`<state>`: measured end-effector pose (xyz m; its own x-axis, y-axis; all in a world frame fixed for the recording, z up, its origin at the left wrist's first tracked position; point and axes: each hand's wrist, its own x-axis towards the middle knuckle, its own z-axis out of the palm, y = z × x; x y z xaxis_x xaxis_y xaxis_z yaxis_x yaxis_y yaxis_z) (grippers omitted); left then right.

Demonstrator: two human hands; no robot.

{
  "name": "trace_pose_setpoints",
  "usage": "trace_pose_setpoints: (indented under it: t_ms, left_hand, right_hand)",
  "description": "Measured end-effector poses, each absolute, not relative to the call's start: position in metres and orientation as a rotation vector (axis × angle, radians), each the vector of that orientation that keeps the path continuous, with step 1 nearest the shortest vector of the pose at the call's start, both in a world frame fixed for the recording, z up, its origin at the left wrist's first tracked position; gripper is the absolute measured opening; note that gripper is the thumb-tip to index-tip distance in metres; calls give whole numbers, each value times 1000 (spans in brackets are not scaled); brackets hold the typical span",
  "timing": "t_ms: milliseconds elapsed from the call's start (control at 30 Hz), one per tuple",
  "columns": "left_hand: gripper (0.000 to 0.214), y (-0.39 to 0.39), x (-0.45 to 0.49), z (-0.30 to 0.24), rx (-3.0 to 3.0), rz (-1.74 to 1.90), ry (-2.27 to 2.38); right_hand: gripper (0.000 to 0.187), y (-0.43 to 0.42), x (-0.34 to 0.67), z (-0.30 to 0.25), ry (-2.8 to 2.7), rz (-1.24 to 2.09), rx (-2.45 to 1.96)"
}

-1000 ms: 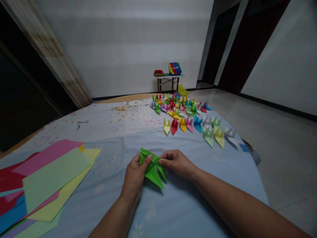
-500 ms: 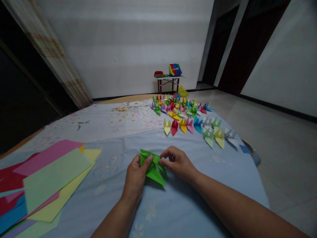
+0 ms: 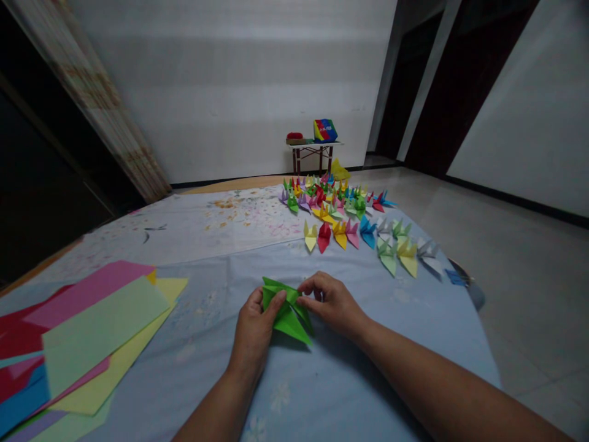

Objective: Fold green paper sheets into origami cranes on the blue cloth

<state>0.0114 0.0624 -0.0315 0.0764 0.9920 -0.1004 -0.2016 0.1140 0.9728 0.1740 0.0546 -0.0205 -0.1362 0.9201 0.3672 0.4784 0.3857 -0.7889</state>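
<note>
A half-folded green paper figure (image 3: 288,310) lies on the light blue cloth (image 3: 350,380) in front of me. My left hand (image 3: 254,328) pinches its left side, thumb on top of the paper. My right hand (image 3: 332,302) pinches the paper's upper right part with curled fingers. Both hands rest low over the cloth, one on each side of the figure.
Flat coloured paper sheets (image 3: 87,334) are stacked at the left. Several folded paper cranes (image 3: 350,218) stand in rows at the far right of the cloth. A small table (image 3: 313,150) with a coloured box stands by the back wall. Tiled floor lies to the right.
My right hand's fingers have lifted and curled over the paper's top edge. The green figure has tilted flatter toward the cloth. My left hand has hardly moved.
</note>
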Motion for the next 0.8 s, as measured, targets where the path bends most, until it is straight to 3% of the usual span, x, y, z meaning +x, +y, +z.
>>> trace_pose_setpoints:
  t_ms: [300,567,800]
  left_hand:
    - [42,58,12,-27,972,1101,857]
    - [31,61,10,-33,1098,1098,990]
    - [33,60,12,-30,1117,1093,995]
  right_hand:
    - [6,57,177,-21,-1706,687,-1255]
    - [14,62,181,-32,-1647,989,-1186]
    - [5,60,185,-22,-1777,839,-1213]
